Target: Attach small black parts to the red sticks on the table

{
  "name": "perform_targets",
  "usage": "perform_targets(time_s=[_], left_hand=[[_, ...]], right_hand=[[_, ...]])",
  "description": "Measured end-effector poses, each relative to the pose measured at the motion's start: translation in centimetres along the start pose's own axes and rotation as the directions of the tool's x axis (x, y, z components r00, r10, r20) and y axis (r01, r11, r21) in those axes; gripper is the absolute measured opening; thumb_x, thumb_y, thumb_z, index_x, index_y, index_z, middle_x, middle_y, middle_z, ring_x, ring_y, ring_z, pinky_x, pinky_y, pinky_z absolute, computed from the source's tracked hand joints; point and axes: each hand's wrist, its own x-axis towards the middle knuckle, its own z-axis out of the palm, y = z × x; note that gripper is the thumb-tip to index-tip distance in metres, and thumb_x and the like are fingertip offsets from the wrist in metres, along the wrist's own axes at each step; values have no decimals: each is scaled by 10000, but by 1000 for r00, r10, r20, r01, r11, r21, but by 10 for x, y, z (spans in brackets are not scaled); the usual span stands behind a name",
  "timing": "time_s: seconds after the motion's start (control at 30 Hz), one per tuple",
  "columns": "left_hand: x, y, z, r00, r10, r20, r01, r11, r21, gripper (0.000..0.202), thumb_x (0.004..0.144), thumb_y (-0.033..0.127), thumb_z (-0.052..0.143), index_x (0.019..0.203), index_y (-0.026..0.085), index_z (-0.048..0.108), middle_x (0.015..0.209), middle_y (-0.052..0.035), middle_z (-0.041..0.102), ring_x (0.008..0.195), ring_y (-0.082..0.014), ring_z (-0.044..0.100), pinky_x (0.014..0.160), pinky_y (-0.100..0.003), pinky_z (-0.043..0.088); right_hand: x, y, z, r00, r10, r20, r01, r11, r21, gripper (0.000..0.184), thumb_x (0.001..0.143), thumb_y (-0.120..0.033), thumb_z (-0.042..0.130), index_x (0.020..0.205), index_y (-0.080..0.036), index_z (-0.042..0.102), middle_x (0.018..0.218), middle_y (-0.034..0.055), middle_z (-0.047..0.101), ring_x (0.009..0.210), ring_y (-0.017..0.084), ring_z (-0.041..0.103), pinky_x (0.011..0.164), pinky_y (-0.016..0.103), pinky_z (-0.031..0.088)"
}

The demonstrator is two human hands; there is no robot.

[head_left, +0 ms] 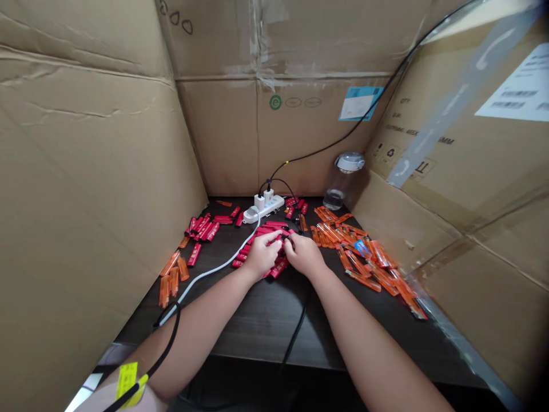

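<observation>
My left hand (262,253) and my right hand (303,253) meet at the middle of a dark table (266,320), over a heap of small red stick-shaped devices (274,229). The left fingers curl round one red device (277,242). The right fingers pinch a small black piece (288,239), seemingly a cable end, against it. A black cable (295,337) runs from under the right hand toward the table's front edge.
Cardboard boxes wall in the table on the left (86,171), back (283,114) and right (472,200). A white power strip (264,208) with plugged chargers lies at the back. Orange wrapped packets (364,257) are scattered right and left (171,274). A clear jar (343,180) stands back right.
</observation>
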Motion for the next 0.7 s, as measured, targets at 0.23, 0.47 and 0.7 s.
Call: perform_targets(time_s=[0.23, 0.47, 0.7], left_hand=[[-1, 16, -4, 981, -193, 18, 187, 919, -346, 292, 674, 214, 704, 936, 135, 603, 735, -16, 611, 477, -52, 501, 392, -157, 354], [-7, 17, -1, 983, -148, 107, 175, 931, -319, 414, 653, 238, 746, 1038, 144, 622, 784, -39, 656, 512, -73, 543, 430, -182, 389], [-11, 27, -7, 966, -80, 245, 108, 989, -102, 300, 676, 274, 711, 917, 98, 680, 532, 37, 515, 419, -28, 382, 394, -157, 247]], right_hand=[[-5, -5, -4, 998, 32, -56, -23, 988, 151, 170, 837, -295, 515, 792, -182, 635, 578, 11, 569, 525, 145, 522, 536, 258, 398], [-15, -19, -15, 990, 101, -101, -17, 787, 617, 242, 886, -320, 491, 1073, -196, 582, 779, 32, 621, 634, 142, 588, 601, 276, 497], [-10, -10, -31, 951, -294, -99, 309, 878, 366, 254, 890, -217, 456, 1060, -198, 645, 896, 81, 627, 792, 163, 612, 752, 325, 525]])
